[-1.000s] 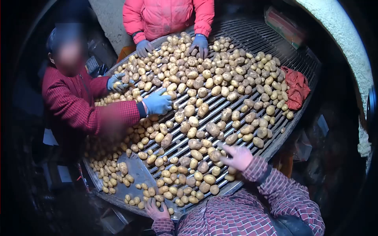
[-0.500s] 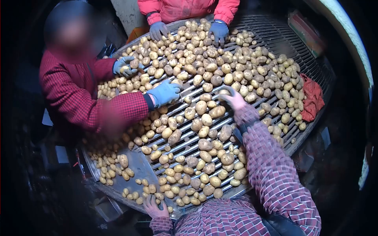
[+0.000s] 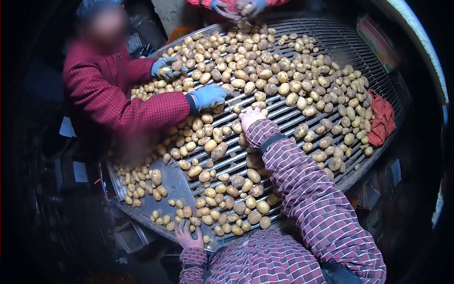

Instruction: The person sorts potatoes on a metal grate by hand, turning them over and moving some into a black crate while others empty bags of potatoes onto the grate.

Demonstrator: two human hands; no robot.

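Potatoes of many sizes lie spread over a slatted metal grate. My right hand reaches to the middle of the grate, back of the hand up, among several potatoes. Its fingers point down and away, mostly hidden, so I cannot see whether it holds one. At the near edge, my left hand rests by the metal plate with its fingers apart, beside small potatoes. No potato is visibly gripped in it.
On the left a co-worker's blue-gloved hands are over the potatoes. Another person's gloved hands are at the far edge. A red cloth lies at the right rim. A flat metal plate holds small potatoes at the near left.
My right hand has moved left and toward me across the grate. The far person's hands have drawn back and come together. My left hand stays at the near edge. The view has shifted slightly.
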